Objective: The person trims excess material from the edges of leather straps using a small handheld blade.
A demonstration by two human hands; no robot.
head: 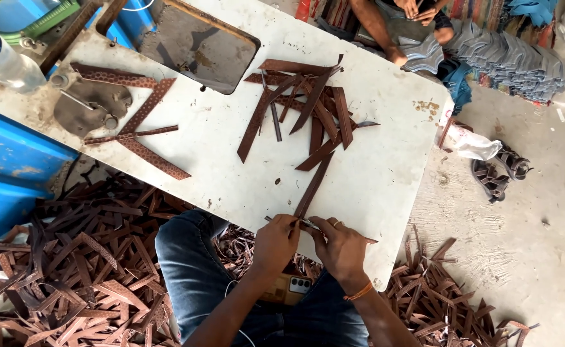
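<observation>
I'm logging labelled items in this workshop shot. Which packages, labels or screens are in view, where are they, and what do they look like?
Bottle: top left corner, lying at the table's edge, clear plastic with a blue, red and white label band.
Bag: floor at the table's right edge, crumpled white plastic.
Phone: on the person's lap between the forearms, tan back up, so no screen shows.
No signs.

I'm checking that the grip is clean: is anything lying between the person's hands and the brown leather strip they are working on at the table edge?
Nothing visible does. The left hand and right hand both pinch the long brown leather strip directly at the near edge of the white worktable; the pile of brown strips lies farther back.
</observation>
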